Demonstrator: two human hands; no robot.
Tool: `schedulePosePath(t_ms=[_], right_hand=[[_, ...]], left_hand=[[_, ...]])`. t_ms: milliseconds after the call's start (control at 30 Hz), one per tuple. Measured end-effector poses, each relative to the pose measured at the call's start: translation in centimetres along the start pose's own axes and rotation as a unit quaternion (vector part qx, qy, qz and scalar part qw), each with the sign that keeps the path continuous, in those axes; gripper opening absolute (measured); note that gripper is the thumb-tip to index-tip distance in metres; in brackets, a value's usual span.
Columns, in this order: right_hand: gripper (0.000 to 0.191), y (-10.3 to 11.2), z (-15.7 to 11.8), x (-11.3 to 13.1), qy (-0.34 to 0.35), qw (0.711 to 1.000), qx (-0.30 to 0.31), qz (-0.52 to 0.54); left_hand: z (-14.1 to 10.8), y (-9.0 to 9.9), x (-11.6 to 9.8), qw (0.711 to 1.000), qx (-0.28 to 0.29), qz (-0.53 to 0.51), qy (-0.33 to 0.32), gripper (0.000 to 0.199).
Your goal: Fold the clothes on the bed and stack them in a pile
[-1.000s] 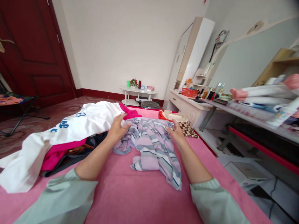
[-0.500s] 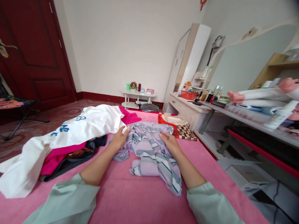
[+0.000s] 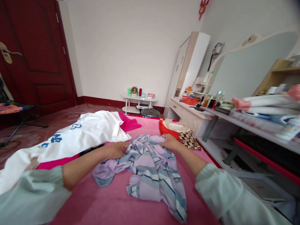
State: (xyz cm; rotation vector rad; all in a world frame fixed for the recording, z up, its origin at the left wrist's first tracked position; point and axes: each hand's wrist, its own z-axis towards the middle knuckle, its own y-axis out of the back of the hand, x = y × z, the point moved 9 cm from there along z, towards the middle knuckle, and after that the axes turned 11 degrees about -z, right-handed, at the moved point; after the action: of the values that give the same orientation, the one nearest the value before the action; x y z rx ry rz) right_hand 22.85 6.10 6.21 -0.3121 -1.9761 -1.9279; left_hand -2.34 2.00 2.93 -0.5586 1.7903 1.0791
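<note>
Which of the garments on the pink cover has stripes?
The lilac and grey one in the middle, between the left hand and right hand. The white garment beside it has blue markings, and the magenta one looks plain.

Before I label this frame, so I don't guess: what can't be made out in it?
- Head view: whether the left hand and right hand grip the striped garment; folds hide the fingertips.
- Head view: clothes beneath the white garment, which covers them.
- Head view: the folding seat's far side, cut off by the left edge.
- Head view: lettering on the white bottle, blurred.
</note>
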Motion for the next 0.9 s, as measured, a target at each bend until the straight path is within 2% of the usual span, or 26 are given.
schedulePosePath(t_ms=[67,133,200,233,267,300,333,367,400,433,533,633,733,800,833,900], right_hand=[[0.027,1.0,-0.9,0.1,-0.012,0.995,0.083,0.058],[0.028,3.6,-0.9,0.3,-0.026,0.990,0.106,0.091],[0.028,7.5,0.3,0.0,-0.044,0.993,0.032,0.103],[0.028,9.5,1.1,-0.3,-0.053,0.992,-0.029,0.108],[0.031,11.3,1.8,-0.6,-0.057,0.987,-0.099,0.116],[0.038,12.7,2.2,-1.0,-0.056,0.976,-0.167,0.125],[0.045,13.6,2.3,-1.5,-0.051,0.963,-0.227,0.132],[0.052,13.9,2.1,-2.0,-0.041,0.952,-0.271,0.137],[0.055,13.6,1.7,-2.3,-0.026,0.945,-0.296,0.138],[0.054,12.8,1.0,-2.6,-0.007,0.944,-0.301,0.135],[0.040,8.7,-3.1,-2.1,0.069,0.960,-0.244,0.119],[0.034,4.4,-9.6,-0.5,0.119,0.978,-0.149,0.088],[0.049,1.0,-15.6,2.0,0.155,0.985,-0.072,0.013],[0.066,-1.0,-18.1,3.4,0.169,0.984,-0.045,-0.036],[0.069,-1.9,-18.8,3.9,0.169,0.983,-0.043,-0.055],[0.054,-3.0,-19.0,4.5,0.169,0.982,-0.049,-0.065]], left_hand=[[-1.6,0.0,-0.5,0.996,0.073,0.019,0.045,0.024],[-2.0,2.7,-1.3,0.991,0.049,0.055,0.107,0.028],[-0.9,7.2,-3.4,0.989,-0.056,0.072,0.117,0.030],[0.0,9.6,-4.8,0.985,-0.123,0.072,0.095,0.032],[0.8,11.9,-6.4,0.975,-0.200,0.082,0.054,0.035],[1.3,14.0,-8.1,0.953,-0.283,0.110,-0.003,0.041],[1.6,15.1,-9.5,0.927,-0.342,0.142,-0.061,0.050],[1.7,15.3,-10.2,0.904,-0.377,0.170,-0.110,0.058],[1.8,14.7,-10.4,0.890,-0.385,0.194,-0.149,0.064],[1.9,13.4,-9.9,0.890,-0.366,0.209,-0.175,0.067],[0.4,6.7,-6.8,0.924,-0.235,0.222,-0.203,0.060],[-4.2,-0.5,-4.9,0.939,-0.124,0.233,-0.220,0.056],[-8.7,-6.6,-5.3,0.929,-0.022,0.253,-0.269,0.064],[-10.1,-9.4,-5.7,0.917,0.020,0.274,-0.288,0.063],[-10.2,-10.3,-5.8,0.914,0.025,0.286,-0.287,0.057],[-9.6,-10.9,-6.0,0.914,0.016,0.302,-0.272,0.039]])
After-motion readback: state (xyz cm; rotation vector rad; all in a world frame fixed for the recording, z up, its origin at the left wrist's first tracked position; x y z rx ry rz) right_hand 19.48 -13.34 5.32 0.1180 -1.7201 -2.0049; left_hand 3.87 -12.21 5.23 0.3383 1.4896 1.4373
